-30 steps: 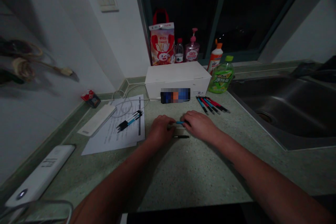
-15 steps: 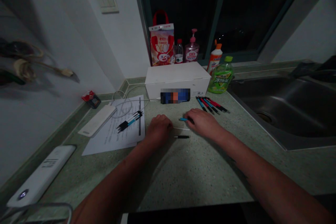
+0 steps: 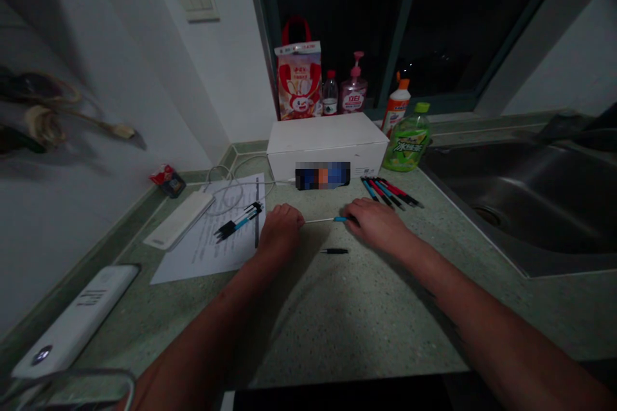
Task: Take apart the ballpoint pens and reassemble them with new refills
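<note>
My left hand [image 3: 282, 228] is closed on one end of a thin white pen refill [image 3: 319, 221]. The refill's far end meets the open end of a blue pen barrel [image 3: 340, 219], either at its mouth or just inside; I cannot tell which. My right hand [image 3: 375, 221] is closed around the barrel, hiding most of it. Below and between the hands, a black pen grip section [image 3: 335, 251] with a pointed tip lies on the counter. Two or so blue-and-black pens [image 3: 238, 223] rest on printed sheets [image 3: 202, 260] to the left of my left hand.
Several blue and red pens [image 3: 390, 192] lie beyond my right hand. A white box [image 3: 328, 135] stands behind, with a phone [image 3: 322, 176] leaning on it. A green bottle [image 3: 408, 141] and a steel sink [image 3: 540, 186] are right; a white power bank [image 3: 179, 219] is left.
My left hand has moved left and slightly away from me, bringing the refill in line with the blue barrel. My right hand has barely moved.
</note>
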{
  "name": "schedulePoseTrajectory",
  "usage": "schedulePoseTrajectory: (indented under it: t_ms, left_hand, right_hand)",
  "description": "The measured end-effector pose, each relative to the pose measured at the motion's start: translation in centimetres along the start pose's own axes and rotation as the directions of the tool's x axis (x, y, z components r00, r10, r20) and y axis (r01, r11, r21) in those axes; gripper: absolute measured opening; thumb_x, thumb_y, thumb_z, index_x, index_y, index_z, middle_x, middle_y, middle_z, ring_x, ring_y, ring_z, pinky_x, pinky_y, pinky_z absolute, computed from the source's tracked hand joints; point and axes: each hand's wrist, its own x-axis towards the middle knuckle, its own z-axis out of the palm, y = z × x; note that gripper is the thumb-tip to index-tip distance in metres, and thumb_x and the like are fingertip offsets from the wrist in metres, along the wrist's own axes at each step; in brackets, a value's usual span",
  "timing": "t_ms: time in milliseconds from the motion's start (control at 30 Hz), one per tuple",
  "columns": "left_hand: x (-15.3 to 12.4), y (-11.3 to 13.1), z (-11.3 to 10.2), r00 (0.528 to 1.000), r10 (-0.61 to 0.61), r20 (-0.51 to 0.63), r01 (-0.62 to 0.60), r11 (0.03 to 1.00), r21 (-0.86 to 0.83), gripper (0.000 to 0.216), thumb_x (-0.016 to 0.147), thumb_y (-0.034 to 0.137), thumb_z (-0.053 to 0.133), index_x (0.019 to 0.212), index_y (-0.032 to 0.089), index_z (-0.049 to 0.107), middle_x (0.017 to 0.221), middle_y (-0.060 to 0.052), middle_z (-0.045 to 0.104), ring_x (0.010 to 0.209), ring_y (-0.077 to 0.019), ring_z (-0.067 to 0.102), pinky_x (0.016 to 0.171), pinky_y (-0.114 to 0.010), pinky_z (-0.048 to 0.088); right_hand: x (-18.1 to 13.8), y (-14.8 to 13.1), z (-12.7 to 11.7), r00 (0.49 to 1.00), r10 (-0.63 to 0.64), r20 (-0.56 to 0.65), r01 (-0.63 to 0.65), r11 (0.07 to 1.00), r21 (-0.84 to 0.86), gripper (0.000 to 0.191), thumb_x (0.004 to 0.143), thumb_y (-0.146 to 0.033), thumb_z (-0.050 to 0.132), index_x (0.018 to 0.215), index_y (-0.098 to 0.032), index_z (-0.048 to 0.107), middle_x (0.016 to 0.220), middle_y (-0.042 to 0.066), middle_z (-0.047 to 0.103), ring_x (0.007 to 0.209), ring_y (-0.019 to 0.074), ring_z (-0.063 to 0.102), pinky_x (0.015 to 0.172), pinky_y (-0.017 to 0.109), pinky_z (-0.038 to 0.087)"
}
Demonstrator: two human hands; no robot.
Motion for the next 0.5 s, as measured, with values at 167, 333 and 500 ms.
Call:
schedulePoseTrajectory:
  t_ms: [167, 333, 500]
  left_hand:
    - [-0.2, 1.2, 0.8, 0.998, 0.067, -0.004, -0.067, 0.997, -0.047, 0.012, 0.092, 0.014, 0.055, 0.089, 0.017, 0.066, 0.097, -0.009, 0.063, 0.096, -0.0241, 0.054, 0.084, -0.037, 0.040]
    - [-0.5, 1.9, 0.9, 0.992, 0.120, -0.045, -0.123, 0.990, -0.075, 0.008, 0.093, 0.018, 0.059, 0.090, 0.018, 0.066, 0.096, -0.007, 0.064, 0.096, -0.0239, 0.055, 0.083, -0.036, 0.039]
    - [-1.2, 2.0, 0.0, 0.965, 0.198, -0.174, -0.227, 0.959, -0.167, 0.020, 0.093, 0.029, 0.063, 0.111, 0.019, 0.065, 0.112, -0.007, 0.065, 0.108, -0.0241, 0.054, 0.094, -0.037, 0.039]
  right_hand:
    - [0.0, -1.1, 0.2, 0.998, -0.058, 0.005, 0.057, 0.998, 0.040, 0.005, 0.094, -0.017, 0.064, 0.096, -0.016, 0.068, 0.094, 0.007, 0.065, 0.094, 0.0222, 0.058, 0.080, 0.030, 0.041]
    - [0.1, -1.7, 0.5, 0.994, -0.109, 0.007, 0.108, 0.991, 0.081, 0.007, 0.093, -0.013, 0.063, 0.097, -0.016, 0.068, 0.094, 0.006, 0.064, 0.094, 0.0216, 0.057, 0.082, 0.030, 0.041]
    - [-0.1, -1.5, 0.3, 0.996, -0.064, -0.066, 0.072, 0.991, 0.117, 0.031, 0.093, -0.009, 0.060, 0.122, -0.018, 0.064, 0.104, 0.007, 0.064, 0.101, 0.0223, 0.056, 0.087, 0.030, 0.041]
